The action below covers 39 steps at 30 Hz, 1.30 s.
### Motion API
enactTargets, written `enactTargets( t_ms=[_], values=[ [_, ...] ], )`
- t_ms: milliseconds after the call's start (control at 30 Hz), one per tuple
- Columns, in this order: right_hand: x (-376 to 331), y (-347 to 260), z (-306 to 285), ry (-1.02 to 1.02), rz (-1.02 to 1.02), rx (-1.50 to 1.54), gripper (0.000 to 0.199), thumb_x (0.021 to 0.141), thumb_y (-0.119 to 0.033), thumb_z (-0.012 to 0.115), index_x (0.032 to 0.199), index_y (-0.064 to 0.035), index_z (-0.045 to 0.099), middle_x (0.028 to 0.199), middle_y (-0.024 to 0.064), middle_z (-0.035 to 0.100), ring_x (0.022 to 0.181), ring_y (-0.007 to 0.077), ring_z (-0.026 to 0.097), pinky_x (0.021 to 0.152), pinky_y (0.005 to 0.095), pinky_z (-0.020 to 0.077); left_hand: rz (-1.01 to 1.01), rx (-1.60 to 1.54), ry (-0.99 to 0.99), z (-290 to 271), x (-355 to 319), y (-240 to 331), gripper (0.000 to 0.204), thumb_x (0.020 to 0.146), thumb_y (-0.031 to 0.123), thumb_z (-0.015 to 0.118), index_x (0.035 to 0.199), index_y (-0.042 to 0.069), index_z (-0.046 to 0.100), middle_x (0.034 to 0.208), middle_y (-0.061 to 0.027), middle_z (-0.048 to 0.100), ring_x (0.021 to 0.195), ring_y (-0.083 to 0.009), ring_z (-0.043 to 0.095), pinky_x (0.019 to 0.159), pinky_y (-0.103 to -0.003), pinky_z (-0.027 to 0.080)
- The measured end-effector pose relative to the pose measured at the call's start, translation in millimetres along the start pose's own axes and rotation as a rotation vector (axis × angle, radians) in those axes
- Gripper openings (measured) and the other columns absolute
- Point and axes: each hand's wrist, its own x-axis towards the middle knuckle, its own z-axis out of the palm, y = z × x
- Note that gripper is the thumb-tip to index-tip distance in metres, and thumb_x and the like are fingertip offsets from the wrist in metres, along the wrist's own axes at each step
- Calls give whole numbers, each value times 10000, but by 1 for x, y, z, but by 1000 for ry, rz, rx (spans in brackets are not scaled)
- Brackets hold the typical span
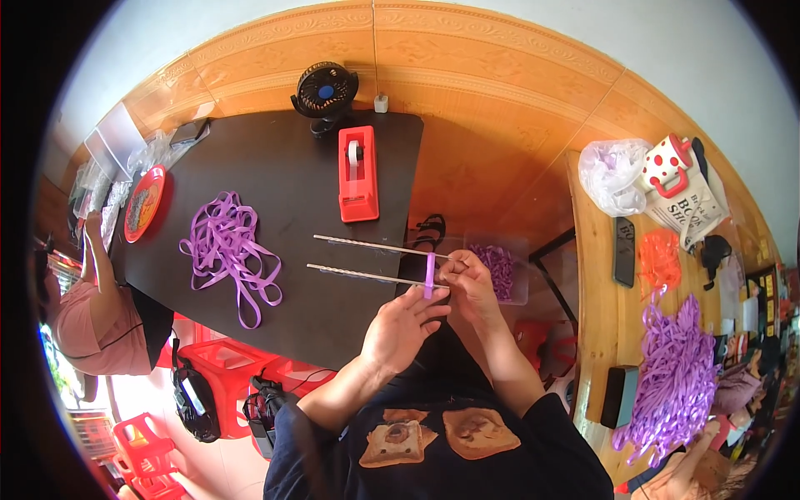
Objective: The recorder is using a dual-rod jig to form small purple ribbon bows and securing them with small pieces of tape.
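Observation:
Two thin, pale rods (367, 242) lie side by side, reaching from over the dark table past its right edge. Around both, close to their near ends, runs a band of purple ribbon (430, 275). My left hand (398, 327) is palm up below the lower rod, its fingers stretched out and their tips touching the ribbon's lower end. Just right of the band, my right hand (468, 285) is closed in a pinch at the ribbon and rod ends; its fingertips partly hide what they grip. A loose heap of purple ribbon (229, 246) rests on the table to the left.
On the dark table (292, 175) stand a red tape dispenser (358, 173), a black fan (325, 90) and a red plate (145, 204). A clear bin (500, 267) holds purple pieces. More ribbon (671, 375) covers the wooden table at right. Another person (96, 325) sits at far left.

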Motion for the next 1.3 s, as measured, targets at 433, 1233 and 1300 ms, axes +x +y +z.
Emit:
enactTargets(
  t_ms=[433,1233,1300],
  values=[
    [3,-5,-1,-101,47,102,270,950,-218,510,1168,-60,519,989,99,637,990,186,592,892,364,429,-7,14,8,3,-1,1,349,980,347,401,1157,69,516,1332,-147,510,1128,-260,512,899,-349,379],
    [24,6,20,-171,128,-63,367,824,8,651,1160,-53,518,885,90,638,840,173,627,723,264,505,4,2,-27,-1,-1,0,380,952,345,435,1193,63,520,1320,-135,519,1123,-246,516,902,-342,383],
    [25,5,25,-151,148,-29,372,821,11,643,1166,-54,520,860,92,639,840,182,628,722,265,504,6,4,-17,1,-2,2,375,953,343,434,1190,66,522,1321,-135,519,1121,-246,517,904,-342,382]
  ],
)
